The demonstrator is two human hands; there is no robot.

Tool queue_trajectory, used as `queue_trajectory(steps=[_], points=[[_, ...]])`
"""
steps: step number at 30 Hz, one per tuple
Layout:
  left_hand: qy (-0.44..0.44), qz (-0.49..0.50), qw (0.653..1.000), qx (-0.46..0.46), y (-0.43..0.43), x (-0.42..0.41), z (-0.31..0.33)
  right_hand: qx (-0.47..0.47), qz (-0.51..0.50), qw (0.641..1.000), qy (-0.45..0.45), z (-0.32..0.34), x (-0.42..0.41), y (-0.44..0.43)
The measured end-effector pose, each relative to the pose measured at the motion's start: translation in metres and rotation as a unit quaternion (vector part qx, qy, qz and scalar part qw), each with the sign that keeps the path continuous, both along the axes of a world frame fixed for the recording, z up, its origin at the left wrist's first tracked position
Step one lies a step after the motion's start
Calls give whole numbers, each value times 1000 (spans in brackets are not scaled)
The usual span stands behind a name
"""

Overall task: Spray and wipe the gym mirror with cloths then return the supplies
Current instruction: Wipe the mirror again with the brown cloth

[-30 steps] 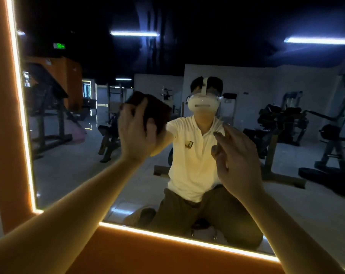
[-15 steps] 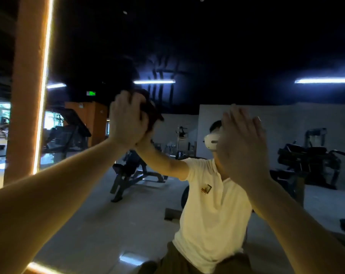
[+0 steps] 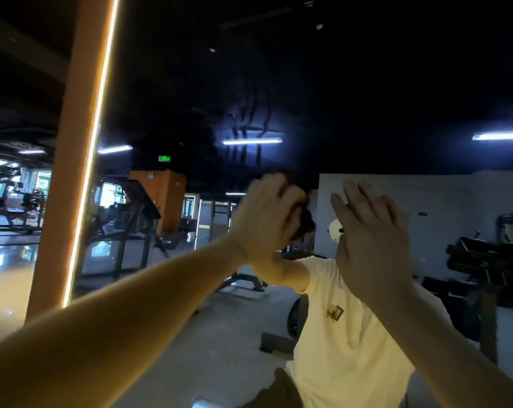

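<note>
Head view: the task seems to be in the wiping part. The left hand (image 3: 267,219) is clenched around a dark cloth (image 3: 303,223) and holds it against the mirror (image 3: 337,98), near the middle of the scene. The right hand (image 3: 370,231) is raised just right of it, fingers straight, grasping nothing; I cannot tell if it touches the glass. No spray bottle shows, so returning the supplies is probably left. The cloth is bunched and mostly hidden.

Mirror frame (image 3: 70,178) orange, edged by a warm yellow light strip (image 3: 86,184); cloth (image 3: 305,223) dark brown. Reflected shirt (image 3: 346,348) pale cream, small orange-brown chest print; headset (image 3: 334,231) white; exit sign (image 3: 164,158) green; ceiling (image 3: 367,69) black.
</note>
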State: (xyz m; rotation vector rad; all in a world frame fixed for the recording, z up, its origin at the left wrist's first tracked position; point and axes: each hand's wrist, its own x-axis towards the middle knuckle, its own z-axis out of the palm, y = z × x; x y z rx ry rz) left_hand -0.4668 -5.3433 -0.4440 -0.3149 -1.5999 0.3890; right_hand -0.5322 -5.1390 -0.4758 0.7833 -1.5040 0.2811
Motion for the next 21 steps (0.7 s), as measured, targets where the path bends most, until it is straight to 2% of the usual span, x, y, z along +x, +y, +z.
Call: queue_trajectory(steps=[2, 5, 7, 9, 11, 14, 16, 17, 19, 21], points=[[52, 33, 992, 112, -38, 15, 34, -2, 5, 1000, 1, 4, 0, 3], [128, 71, 930, 336, -84, 36, 84, 6, 12, 1000, 7, 9, 3, 6], [147, 42, 906, 394, -84, 36, 96, 0, 25, 1000, 11, 12, 5, 7], [145, -17, 918, 369, -55, 22, 81, -16, 49, 998, 18, 23, 7, 9], [105, -65, 948, 294, -14, 5, 54, -32, 57, 997, 32, 40, 8, 12], [11, -50, 996, 69, 24, -4, 31, -48, 53, 997, 34, 66, 5, 19], [-23, 4, 996, -88, 12, 2, 40, -53, 46, 997, 39, 83, 3, 23], [-31, 29, 992, -120, -2, 8, 51, -53, 39, 997, 42, 90, 1, 24], [-34, 35, 997, -66, -35, 21, 79, -49, 8, 998, 49, 105, -1, 25], [-11, -9, 997, 81, -65, 35, 112, -45, -24, 998, 36, 114, -5, 25]])
